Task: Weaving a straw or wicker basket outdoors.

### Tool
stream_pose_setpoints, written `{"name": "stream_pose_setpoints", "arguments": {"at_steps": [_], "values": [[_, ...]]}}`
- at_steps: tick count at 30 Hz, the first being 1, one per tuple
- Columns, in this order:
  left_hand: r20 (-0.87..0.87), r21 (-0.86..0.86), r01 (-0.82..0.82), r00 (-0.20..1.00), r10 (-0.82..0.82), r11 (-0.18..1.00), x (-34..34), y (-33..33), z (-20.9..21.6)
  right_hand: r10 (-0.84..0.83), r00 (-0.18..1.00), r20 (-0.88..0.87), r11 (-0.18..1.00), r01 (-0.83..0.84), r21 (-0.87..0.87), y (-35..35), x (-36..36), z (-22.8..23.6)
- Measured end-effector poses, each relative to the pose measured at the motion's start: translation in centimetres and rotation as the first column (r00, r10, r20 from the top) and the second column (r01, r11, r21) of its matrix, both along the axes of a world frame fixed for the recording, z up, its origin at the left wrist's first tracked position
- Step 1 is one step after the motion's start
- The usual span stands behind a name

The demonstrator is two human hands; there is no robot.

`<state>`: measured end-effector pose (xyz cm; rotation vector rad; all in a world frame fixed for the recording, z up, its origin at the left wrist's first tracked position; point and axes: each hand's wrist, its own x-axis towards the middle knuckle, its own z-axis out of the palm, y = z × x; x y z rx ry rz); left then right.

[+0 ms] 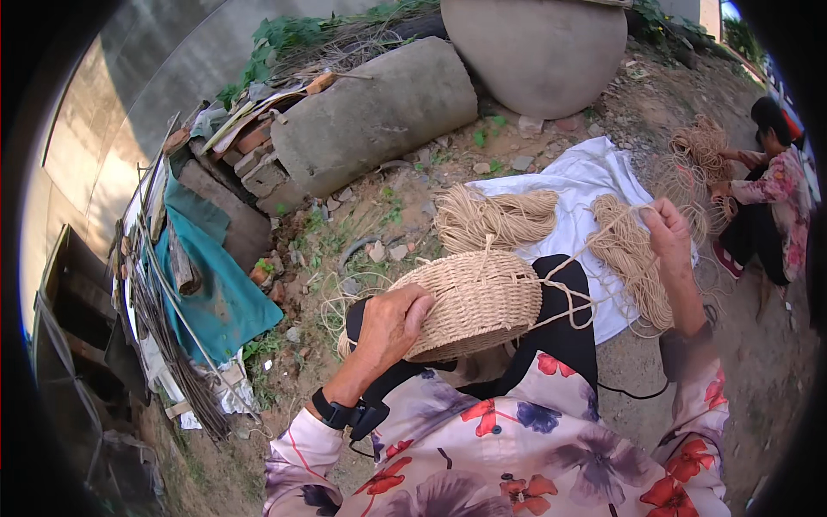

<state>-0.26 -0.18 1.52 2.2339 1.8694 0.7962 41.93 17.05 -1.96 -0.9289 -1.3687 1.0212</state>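
A round woven straw basket rests tilted on my lap between my knees. My left hand grips its left side, thumb on the outer wall and the other fingers mostly hidden. Out to the right and raised, my right hand is closed in a pinch on a strand of straw cord. Loops of cord hang at the basket's right side. Beyond the basket lie two thick hanks of the same cord, one on the left and one on the right, on a white cloth.
At far right a person in a floral top sits handling tangled cord. A concrete cylinder and a large clay-coloured vessel stand at the back. Left are a teal cloth, sticks and bricks.
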Motion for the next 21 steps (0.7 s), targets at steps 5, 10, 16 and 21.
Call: {"name": "stream_pose_setpoints", "arguments": {"at_steps": [5, 10, 16, 21], "values": [[-0.029, -0.075, -0.101, 0.995, 0.099, 0.992, 0.8, 0.4, 0.7, -0.707, 0.701, -0.089, 0.654, 0.697, 0.294, 6.5, 23.2, 5.0], [-0.301, 0.054, 0.043, 0.953, -0.025, 0.998, 1.1, 1.5, 1.3, -0.636, 0.232, 0.736, 0.702, 0.57, 0.427, 2.3, 32.0, -0.9], [-0.442, 0.001, 0.037, 0.896, -0.033, 0.999, 2.2, 2.5, 2.0, -0.25, 0.529, 0.811, 0.911, 0.413, 0.012, -1.2, 16.3, -11.7], [-0.314, 0.226, -0.015, 0.945, 0.087, 0.974, -1.2, 2.4, -1.1, -0.125, 0.556, 0.822, 0.981, 0.195, 0.018, -4.1, 5.7, -13.2]]}}
